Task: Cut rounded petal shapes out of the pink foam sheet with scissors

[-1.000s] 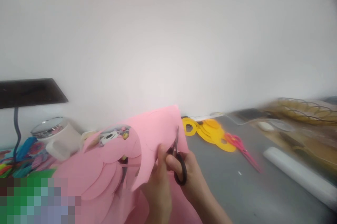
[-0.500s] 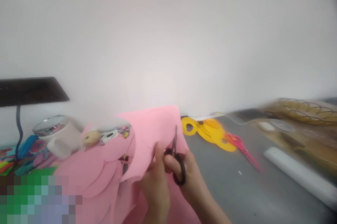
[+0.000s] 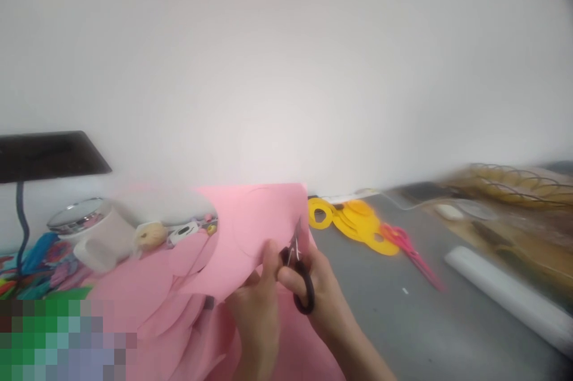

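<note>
A pink paper sheet (image 3: 250, 220) with a faint circle outline stands tilted up in front of me, a curved piece gone from its left side. My left hand (image 3: 259, 309) pinches its lower edge, thumb on the near face. Black-handled scissors (image 3: 305, 294) are in my right hand (image 3: 316, 288), with the thumb through one loop. Their blades point up and lie at the right part of the sheet, slightly apart. Pink cut paper pieces (image 3: 129, 291) overlap on the table to the left, and more pink paper lies beneath my hands.
Yellow paper cutouts (image 3: 358, 223) and pink scissors (image 3: 414, 255) lie to the right on the grey table (image 3: 380, 315). Farther right is a white roll (image 3: 505, 297). A white mug (image 3: 105, 237) with a shiny lid stands left, below a dark screen (image 3: 49, 157).
The pink sheet has turned a little, and its lower left part has swung outward. The black-handled scissors' blades have opened slightly. The whole view has shifted a little.
</note>
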Available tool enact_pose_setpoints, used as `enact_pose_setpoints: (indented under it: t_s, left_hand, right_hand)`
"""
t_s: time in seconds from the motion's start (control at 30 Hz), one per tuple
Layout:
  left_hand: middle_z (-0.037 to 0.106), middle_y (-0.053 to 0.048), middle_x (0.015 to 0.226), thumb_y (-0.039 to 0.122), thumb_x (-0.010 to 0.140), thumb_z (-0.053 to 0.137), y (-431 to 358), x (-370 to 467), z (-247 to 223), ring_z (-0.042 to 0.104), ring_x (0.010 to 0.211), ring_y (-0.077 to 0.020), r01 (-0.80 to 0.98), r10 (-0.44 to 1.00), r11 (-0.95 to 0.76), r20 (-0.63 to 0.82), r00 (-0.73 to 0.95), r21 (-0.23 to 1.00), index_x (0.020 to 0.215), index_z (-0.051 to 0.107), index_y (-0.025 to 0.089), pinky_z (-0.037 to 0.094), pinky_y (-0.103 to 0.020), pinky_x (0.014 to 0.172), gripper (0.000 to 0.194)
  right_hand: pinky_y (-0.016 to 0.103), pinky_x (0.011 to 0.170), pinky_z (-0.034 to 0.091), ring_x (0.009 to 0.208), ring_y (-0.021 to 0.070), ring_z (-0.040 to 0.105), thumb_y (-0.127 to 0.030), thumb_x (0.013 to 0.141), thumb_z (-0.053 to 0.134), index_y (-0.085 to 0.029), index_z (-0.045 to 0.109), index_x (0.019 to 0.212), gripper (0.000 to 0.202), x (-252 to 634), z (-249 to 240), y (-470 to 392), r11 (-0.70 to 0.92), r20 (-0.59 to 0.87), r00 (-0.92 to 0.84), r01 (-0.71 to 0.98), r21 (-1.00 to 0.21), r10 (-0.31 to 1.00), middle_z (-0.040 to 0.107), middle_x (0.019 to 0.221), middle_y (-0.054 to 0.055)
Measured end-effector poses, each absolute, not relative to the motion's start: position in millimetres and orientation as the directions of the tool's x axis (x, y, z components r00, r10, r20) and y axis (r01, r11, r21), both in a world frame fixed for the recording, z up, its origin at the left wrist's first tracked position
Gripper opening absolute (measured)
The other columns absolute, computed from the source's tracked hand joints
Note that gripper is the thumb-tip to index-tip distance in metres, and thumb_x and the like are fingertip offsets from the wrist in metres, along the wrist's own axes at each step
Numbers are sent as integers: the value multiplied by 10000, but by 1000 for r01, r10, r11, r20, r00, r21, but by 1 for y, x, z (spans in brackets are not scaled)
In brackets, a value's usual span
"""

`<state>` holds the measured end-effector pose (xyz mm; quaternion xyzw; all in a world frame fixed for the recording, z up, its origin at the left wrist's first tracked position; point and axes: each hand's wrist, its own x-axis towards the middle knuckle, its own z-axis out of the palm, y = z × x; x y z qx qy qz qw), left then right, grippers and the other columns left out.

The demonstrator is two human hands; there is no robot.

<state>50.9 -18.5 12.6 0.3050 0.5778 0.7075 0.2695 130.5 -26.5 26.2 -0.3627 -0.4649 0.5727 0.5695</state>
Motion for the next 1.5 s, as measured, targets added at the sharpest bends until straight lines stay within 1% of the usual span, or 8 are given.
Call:
enact_pose_setpoints:
  t_s: [0.1, 0.23, 0.33, 0.63, 0.83, 1.13, 1.37, 1.5]
  left_hand:
    - [723, -97, 852, 425, 650, 772, -19, 52, 10, 677, 970, -312, -89, 769, -134, 47, -637, 987, 852, 675, 154, 535, -462, 882, 352]
    - [709, -100, 1024, 391, 660, 774, -18, 52, 8, 649, 1051, -304, -74, 763, -191, 101, -638, 979, 985, 657, 172, 502, -452, 943, 409]
    - [711, -95, 994, 372, 662, 775, -18, 52, 5, 655, 1032, -296, -56, 774, -192, 116, -623, 980, 977, 654, 173, 491, -446, 952, 392]
    - [728, -103, 886, 470, 605, 790, -19, 52, 13, 680, 940, -303, -105, 781, -116, 25, -624, 988, 816, 681, 159, 523, -459, 895, 391]
    - [727, -102, 922, 419, 569, 818, -20, 55, 20, 676, 944, -303, -180, 774, -113, -27, -632, 977, 878, 695, 158, 502, -491, 931, 423]
    - [702, -61, 719, 419, 544, 818, -21, 55, 24, 676, 888, -304, -151, 761, -66, -49, -647, 986, 735, 679, 164, 500, -477, 916, 347]
    - [734, -104, 844, 415, 529, 831, -19, 52, 21, 688, 879, -296, -210, 769, -64, -86, -633, 976, 858, 695, 125, 546, -426, 830, 459]
    - [721, -97, 805, 395, 520, 836, -19, 52, 23, 687, 833, -269, -250, 772, -70, -106, -627, 966, 800, 692, 121, 579, -326, 658, 417]
  right_hand:
    - [246, 576, 373, 598, 130, 406, -357, 646, 803, -218, 496, 858, 398, 132, 26, -25, 78, 96, -42, -309, -948, 995, 490, 661, -55]
    - [305, 711, 448, 737, 193, 530, -412, 638, 814, -221, 520, 937, 461, 133, 25, -24, 101, 120, -45, -298, -949, 992, 576, 762, -11]
    - [318, 757, 455, 785, 207, 553, -421, 641, 816, -222, 524, 933, 458, 134, 25, -24, 94, 118, -59, -306, -947, 991, 597, 795, -2]
    - [259, 640, 416, 684, 151, 476, -365, 685, 790, -214, 480, 880, 396, 133, 27, -26, 76, 94, -43, -321, -944, 995, 521, 716, -42]
    - [229, 533, 327, 584, 108, 361, -458, 783, 671, -202, 455, 811, 335, 132, 25, -26, 67, 72, -11, -254, -965, 997, 452, 648, -61]
    - [227, 532, 316, 579, 94, 322, -384, 782, 674, -204, 427, 773, 306, 131, 24, -27, 80, 87, -15, -264, -961, 996, 414, 626, -73]
    - [233, 578, 411, 625, 110, 426, -327, 709, 718, -185, 488, 816, 291, 129, 27, -25, 65, 69, -3, -298, -952, 998, 496, 667, -45]
    - [227, 567, 420, 610, 108, 431, -267, 669, 716, -189, 486, 802, 277, 129, 27, -26, 51, 54, -3, -292, -955, 999, 493, 624, -57]
